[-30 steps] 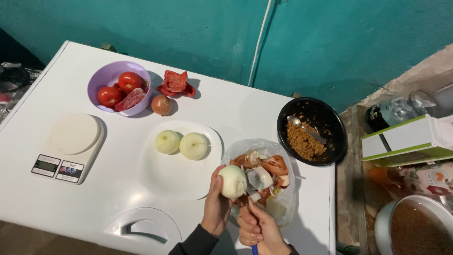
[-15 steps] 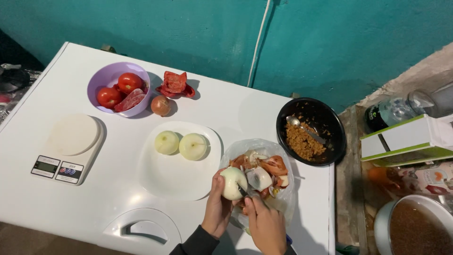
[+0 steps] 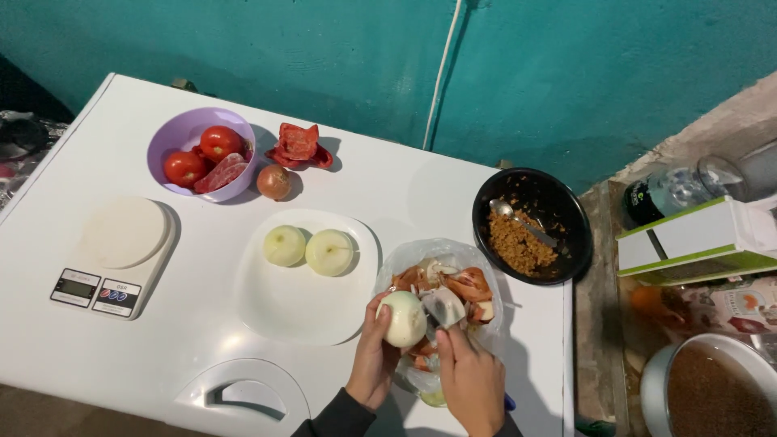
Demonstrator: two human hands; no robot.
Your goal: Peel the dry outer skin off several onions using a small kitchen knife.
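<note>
Onion: I see a peeled white onion [image 3: 403, 318] low in the frame, just right of the middle. It is held up over a clear bag, so the bits that come off can drop in there.
Left hand: my left hand [image 3: 374, 356] comes up from the bottom edge. Its fingers are curled tight around the onion's left side and keep it steady.
Right hand: my right hand [image 3: 469, 380] is just right of the onion. Its fingers are pressed together on a small knife [image 3: 443, 311], and the blade points up at the onion. A bit of blue handle peeks out under the hand.
Bag: the clear bag of peels [image 3: 441, 287] lies open right behind the onion. Orange and brown skins sit in it. I think it is kept close so the mess stays in one spot.
Plate: a white plate [image 3: 303, 303] sits in the middle of the frame, left of the bag. Two peeled onions [image 3: 307, 249] rest side by side near its top edge, well apart from the peels, so they stay clean.
Bowl: a purple bowl [image 3: 174, 146] at the upper left holds red tomatoes. One small brown onion [image 3: 273, 181] with its skin on sits just beside it, and red pepper pieces [image 3: 298, 146] lie near that.
Scale: a white kitchen scale [image 3: 113, 255] sits at the left with nothing on it.
Black bowl: a black bowl [image 3: 566, 218] at the right holds brown crumbs and a spoon.
Table: all of it stands on a white top [image 3: 121, 356].
</note>
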